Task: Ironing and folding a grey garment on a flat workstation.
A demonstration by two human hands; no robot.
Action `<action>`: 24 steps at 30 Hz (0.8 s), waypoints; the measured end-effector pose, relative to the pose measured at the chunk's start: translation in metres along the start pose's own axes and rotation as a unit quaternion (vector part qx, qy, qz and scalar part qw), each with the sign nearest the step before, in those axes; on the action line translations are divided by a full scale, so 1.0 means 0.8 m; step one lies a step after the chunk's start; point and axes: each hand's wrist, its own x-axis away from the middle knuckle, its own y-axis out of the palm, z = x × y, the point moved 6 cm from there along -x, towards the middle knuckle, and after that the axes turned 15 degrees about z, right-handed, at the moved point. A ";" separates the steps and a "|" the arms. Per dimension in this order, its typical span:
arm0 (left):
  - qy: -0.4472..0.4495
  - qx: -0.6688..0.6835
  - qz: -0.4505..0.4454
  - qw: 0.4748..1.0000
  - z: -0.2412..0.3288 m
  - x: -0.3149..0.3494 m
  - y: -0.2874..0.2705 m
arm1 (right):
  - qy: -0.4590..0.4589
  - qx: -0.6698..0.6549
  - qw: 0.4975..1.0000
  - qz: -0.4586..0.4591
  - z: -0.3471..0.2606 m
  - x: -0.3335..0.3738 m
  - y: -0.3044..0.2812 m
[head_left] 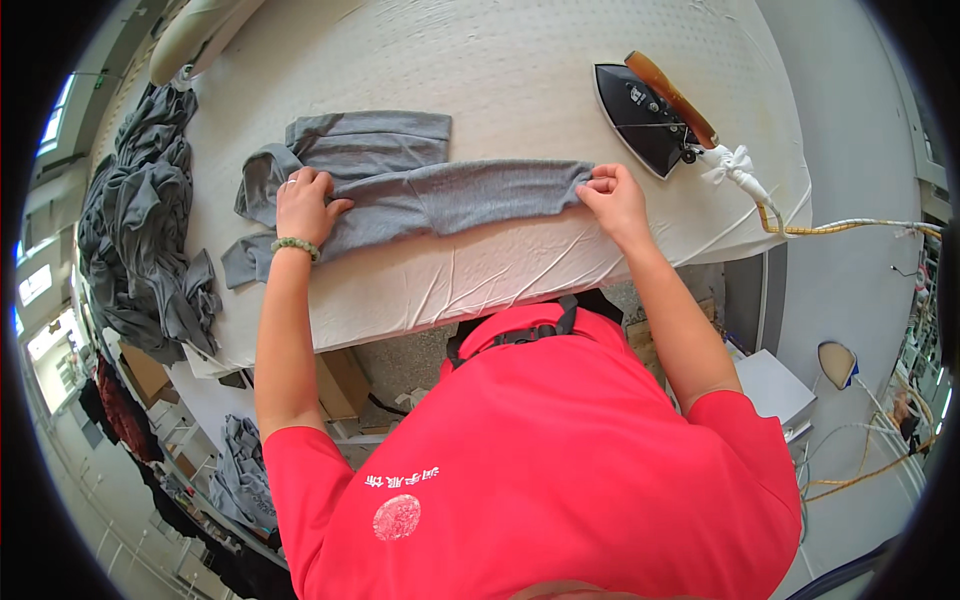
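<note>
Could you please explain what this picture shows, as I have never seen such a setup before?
There is no robot here: these are a person's two bare hands, seen from above by a wide fisheye camera worn on their head, so straight edges look bent. On the white-covered table lies a gray garment. The left hand rests on it, while the right hand pinches its right end. An iron sits beyond the right hand, and crumpled gray fabric lies at the left.
</note>
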 end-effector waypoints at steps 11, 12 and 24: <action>-0.219 -0.024 0.261 0.940 -0.009 0.145 -0.108 | -0.147 -0.157 0.965 -0.152 -0.111 0.017 0.014; -0.242 -0.064 0.284 0.925 -0.020 0.181 -0.131 | -0.170 -0.192 0.953 -0.160 -0.143 0.029 0.016; -0.134 -0.168 0.365 0.906 -0.197 0.163 -0.410 | -0.339 -0.358 0.851 -0.182 -0.265 0.171 0.024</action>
